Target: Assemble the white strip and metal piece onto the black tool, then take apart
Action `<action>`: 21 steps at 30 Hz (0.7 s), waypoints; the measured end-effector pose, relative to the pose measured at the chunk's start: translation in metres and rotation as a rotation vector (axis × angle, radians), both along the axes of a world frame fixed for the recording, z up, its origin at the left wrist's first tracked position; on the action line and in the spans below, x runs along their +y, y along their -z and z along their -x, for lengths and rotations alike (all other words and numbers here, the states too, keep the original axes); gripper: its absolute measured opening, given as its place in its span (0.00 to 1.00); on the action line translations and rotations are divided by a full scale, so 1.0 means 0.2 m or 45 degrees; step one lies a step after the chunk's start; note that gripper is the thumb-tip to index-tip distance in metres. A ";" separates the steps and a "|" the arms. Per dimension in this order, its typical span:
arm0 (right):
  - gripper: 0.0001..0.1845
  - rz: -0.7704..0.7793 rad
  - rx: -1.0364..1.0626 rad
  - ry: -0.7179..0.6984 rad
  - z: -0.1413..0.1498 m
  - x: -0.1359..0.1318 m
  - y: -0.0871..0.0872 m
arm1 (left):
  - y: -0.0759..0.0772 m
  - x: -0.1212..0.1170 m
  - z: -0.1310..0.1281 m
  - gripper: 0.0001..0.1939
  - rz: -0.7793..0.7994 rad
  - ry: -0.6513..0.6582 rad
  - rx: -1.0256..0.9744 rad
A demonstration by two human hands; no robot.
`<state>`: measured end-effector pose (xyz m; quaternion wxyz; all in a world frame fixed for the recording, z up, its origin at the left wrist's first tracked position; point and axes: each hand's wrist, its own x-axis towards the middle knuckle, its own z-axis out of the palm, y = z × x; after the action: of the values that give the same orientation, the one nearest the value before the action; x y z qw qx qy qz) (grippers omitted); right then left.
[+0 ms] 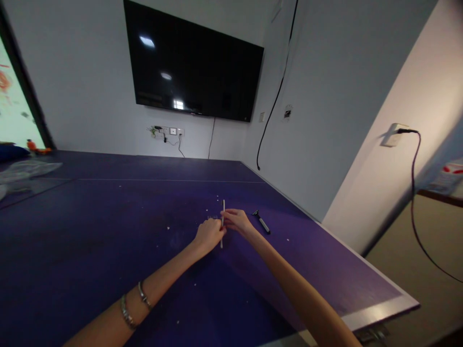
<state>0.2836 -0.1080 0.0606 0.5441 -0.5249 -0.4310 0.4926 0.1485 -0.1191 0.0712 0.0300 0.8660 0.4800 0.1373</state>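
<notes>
My left hand (pixel 210 232) is closed around the lower part of a thin white stick (pixel 223 206), whose end shows below the fingers. The stick stands nearly upright over the purple table (pixel 152 260), with a small dark patch beside its top; its exact kind is too small to make out. From the right, the fingers of my right hand (pixel 237 220) pinch the stick higher up. My two hands are close together, hiding its middle. Just right of them lies a razor (pixel 262 222) with a grey and black handle, touched by neither hand.
Small white bits (pixel 168 228) are scattered over the table. A clear plastic bag (pixel 27 169) lies at the far left, near an orange object (pixel 32 145). The table's pale edge (pixel 379 311) runs along the right. A black cable (pixel 277 96) hangs down the wall beside a television (pixel 195 62).
</notes>
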 end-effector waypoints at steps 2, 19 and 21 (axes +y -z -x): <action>0.11 -0.017 0.033 0.013 0.00 -0.01 -0.01 | 0.00 -0.01 -0.03 0.14 -0.007 0.011 0.002; 0.09 0.041 -1.039 0.462 -0.87 0.00 -0.03 | 0.14 0.30 0.10 0.14 -0.140 0.163 -0.175; 0.08 0.082 -1.216 0.469 -0.93 -0.01 -0.01 | 0.18 0.37 0.12 0.19 -0.120 0.201 -0.150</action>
<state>0.4690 -0.1100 0.0620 0.3480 -0.7751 -0.5165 0.1068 0.1247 -0.0458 0.0343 0.0279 0.8919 0.4008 0.2076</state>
